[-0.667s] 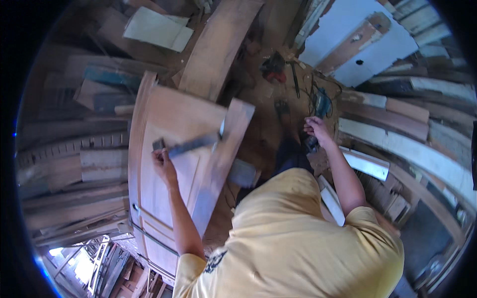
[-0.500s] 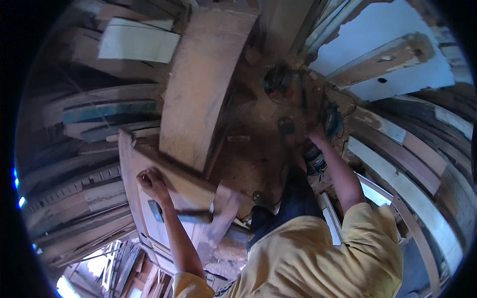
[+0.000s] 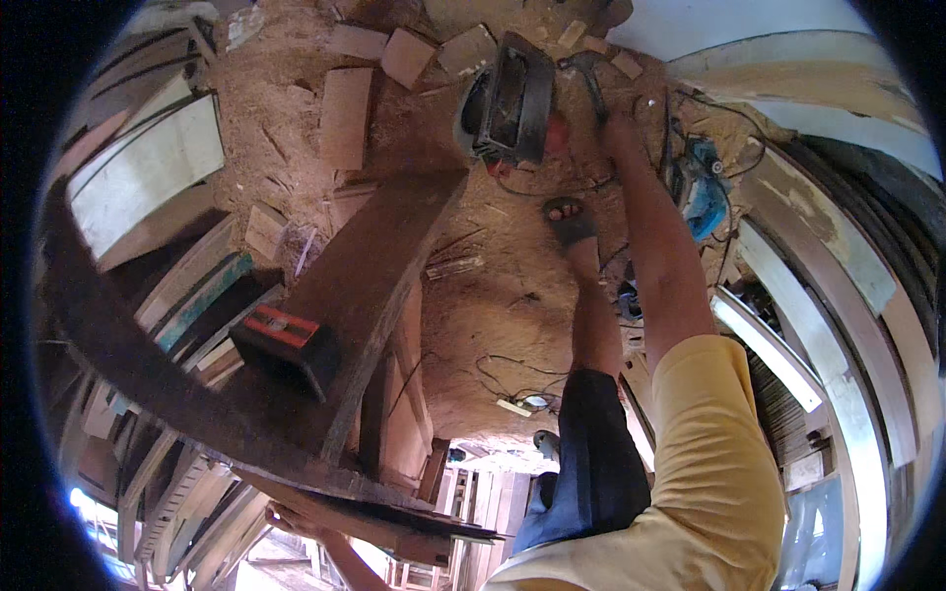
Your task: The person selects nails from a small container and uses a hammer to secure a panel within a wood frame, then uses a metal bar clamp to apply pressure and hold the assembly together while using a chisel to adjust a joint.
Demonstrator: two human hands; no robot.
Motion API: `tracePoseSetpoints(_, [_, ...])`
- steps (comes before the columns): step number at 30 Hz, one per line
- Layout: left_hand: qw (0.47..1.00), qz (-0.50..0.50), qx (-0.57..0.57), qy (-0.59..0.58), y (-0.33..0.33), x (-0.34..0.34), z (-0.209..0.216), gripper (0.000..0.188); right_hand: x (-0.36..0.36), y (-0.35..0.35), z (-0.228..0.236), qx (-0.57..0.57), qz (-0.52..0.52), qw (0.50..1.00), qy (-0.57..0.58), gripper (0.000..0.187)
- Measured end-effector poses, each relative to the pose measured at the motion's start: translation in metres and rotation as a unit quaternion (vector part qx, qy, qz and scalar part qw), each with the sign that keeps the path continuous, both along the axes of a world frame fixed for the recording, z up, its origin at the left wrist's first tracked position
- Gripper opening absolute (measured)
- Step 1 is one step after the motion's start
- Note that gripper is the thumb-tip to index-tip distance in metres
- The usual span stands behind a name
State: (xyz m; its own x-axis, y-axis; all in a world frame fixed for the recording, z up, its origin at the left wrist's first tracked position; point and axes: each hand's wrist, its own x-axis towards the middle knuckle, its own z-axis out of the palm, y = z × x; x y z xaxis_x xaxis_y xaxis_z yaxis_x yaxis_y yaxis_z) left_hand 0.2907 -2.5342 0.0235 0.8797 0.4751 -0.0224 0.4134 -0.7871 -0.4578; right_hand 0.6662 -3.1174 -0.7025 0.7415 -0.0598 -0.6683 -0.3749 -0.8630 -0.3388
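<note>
My right arm stretches far forward, and my right hand point(image 3: 619, 126) is closed around the handle end of a hammer point(image 3: 591, 84) on the dusty floor; shadow blurs the fingers. At the lower left, my left hand point(image 3: 294, 522) shows beside the lower edge of a dark wooden board point(image 3: 266, 404). Its fingers look loosely apart, with part of the hand cut off by the board. A black box-shaped thing with a red-striped top point(image 3: 281, 340) sits on the wood. The long plank point(image 3: 379, 236) runs forward from this board.
A black and red power machine point(image 3: 517, 98) stands just left of the hammer. The blue power tool point(image 3: 705, 187) lies to the right with cords. Offcuts point(image 3: 345, 118) lie on the sawdust floor point(image 3: 493, 325); stacked boards point(image 3: 857, 325) line both sides. My foot in a sandal point(image 3: 570, 222) is forward.
My view has dropped closer to the floor and the wood. My right hand has reached farther forward to the hammer. My left hand has gone from above the board to beside its lower edge.
</note>
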Motion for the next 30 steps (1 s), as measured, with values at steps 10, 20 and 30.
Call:
tracePoseSetpoints(10, [0.987,0.098,-0.036,-0.121,0.011,-0.027,-0.023,0.054,-0.021,-0.009,-0.017,0.007,-0.016,0.999,-0.049,0.052])
tracePoseSetpoints(20, [0.872,0.174,-0.212,-0.406,-0.015,0.000,-0.061,0.046,0.071,-0.055,0.160,0.100,0.100,0.961,-0.237,0.044])
tracePoseSetpoints(30, [0.697,0.347,-0.269,-0.567,-0.069,-0.089,0.015,0.020,-0.023,0.023,0.553,0.284,0.004,0.926,-0.250,0.012])
